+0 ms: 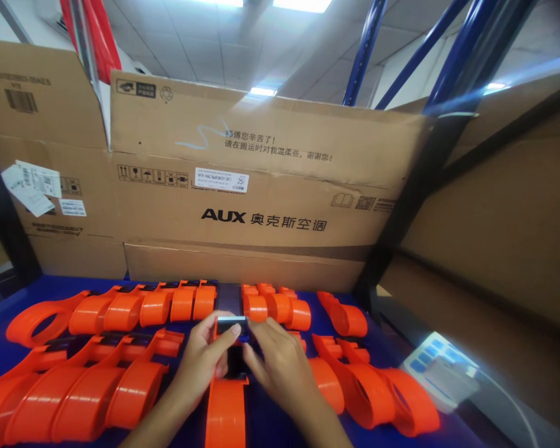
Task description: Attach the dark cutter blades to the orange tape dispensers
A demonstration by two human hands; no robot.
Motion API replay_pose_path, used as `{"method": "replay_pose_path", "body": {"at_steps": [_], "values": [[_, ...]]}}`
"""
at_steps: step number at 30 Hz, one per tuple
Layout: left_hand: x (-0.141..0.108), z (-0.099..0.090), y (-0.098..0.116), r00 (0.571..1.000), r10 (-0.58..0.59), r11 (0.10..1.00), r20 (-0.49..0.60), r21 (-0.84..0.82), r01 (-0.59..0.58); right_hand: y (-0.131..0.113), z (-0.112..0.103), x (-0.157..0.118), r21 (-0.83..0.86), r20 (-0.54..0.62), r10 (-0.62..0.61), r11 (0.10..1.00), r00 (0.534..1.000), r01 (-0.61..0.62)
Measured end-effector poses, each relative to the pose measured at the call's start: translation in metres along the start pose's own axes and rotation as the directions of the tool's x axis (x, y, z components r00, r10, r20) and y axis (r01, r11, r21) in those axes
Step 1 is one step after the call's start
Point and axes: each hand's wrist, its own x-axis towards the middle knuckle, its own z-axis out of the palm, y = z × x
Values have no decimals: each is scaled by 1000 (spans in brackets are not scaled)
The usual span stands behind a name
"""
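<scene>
An orange tape dispenser (226, 410) with a dark head and a toothed metal edge is at the front centre, between my hands. My left hand (208, 348) grips its head from the left, the thumb lying across the front just below the teeth. From the right, my right hand (275, 354) has its fingertips at the right end of the head, thumb bent below them. Behind my hands a dark strip (229, 298) shows on the blue surface.
Rows of orange dispensers (121, 311) stand left on the blue surface (9, 354), with more orange dispensers (368, 392) on the right. A cardboard sheet (261, 186) rises behind. A white power strip (441, 367) with a cable sits at right, by a dark post (401, 205).
</scene>
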Motion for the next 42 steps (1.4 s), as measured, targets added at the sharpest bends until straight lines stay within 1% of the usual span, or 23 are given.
{"method": "replay_pose_path", "body": {"at_steps": [2, 4, 6, 8, 9, 11, 13, 15, 17, 19, 23, 27, 30, 32, 34, 35, 36, 38, 42], "values": [[0, -1, 0, 1000, -6, 1000, 9, 4, 6, -1, 0, 1, 40, 12, 13, 999, 1000, -14], [-1, -1, 2, 1000, -19, 1000, 2, -5, 19, -1, -1, 1, 92, -2, 19, 996, 1000, -19], [-2, -1, 6, 999, -40, 998, 0, -43, 40, 1, -4, 2, 172, -56, 48, 984, 997, -38], [-4, -1, 11, 999, -47, 995, 2, -88, 47, 5, -7, 3, 226, -133, 119, 970, 984, -87], [-5, 0, 13, 999, -40, 994, -2, -104, 39, 7, -8, 3, 227, -164, 159, 967, 973, -120], [-6, 1, 16, 999, -15, 994, -37, -109, 11, 10, -10, 4, 162, -197, 214, 970, 957, -183], [-6, 2, 16, 997, -6, 995, -83, -98, -2, 12, -8, 4, 41, -165, 228, 974, 960, -224], [-6, 2, 14, 993, -20, 996, -113, -94, 10, 12, -5, 4, -97, -92, 228, 967, 969, -237], [-5, 2, 11, 991, -37, 995, -126, -94, 25, 11, -2, 4, -219, -12, 228, 949, 973, -225], [-4, 1, 8, 990, -46, 995, -130, -91, 34, 10, 0, 4, -294, 54, 225, 935, 973, -200], [-3, 0, 5, 990, -44, 996, -134, -82, 33, 10, 0, 4, -320, 142, 227, 932, 964, -172], [-1, -2, 1, 990, -32, 998, -136, -51, 25, 10, -3, 4, -309, 148, 245, 932, 958, -191], [1, -4, -2, 990, -16, 1000, -138, 1, 17, 7, -5, 4, -233, 77, 241, 948, 967, -217], [1, -5, -3, 992, -9, 999, -129, 40, 15, 4, -7, 5, -86, -22, 225, 970, 974, -227], [1, -4, -2, 994, -5, 998, -108, 65, 12, 1, -8, 5, 102, -106, 185, 979, 977, -175], [0, -4, -2, 995, -5, 998, -97, 67, 12, -1, -8, 5, 175, -126, 156, 976, 980, -133], [0, -3, -1, 996, -5, 998, -87, 61, 10, -1, -8, 5, 219, -129, 124, 971, 984, -94], [-1, -2, -1, 997, -8, 999, -76, 42, 11, -2, -6, 5, 232, -102, 75, 972, 992, -49], [-1, -1, -1, 997, -20, 999, -79, 24, 22, -2, -3, 5, 238, -76, 65, 970, 995, -46]]}}
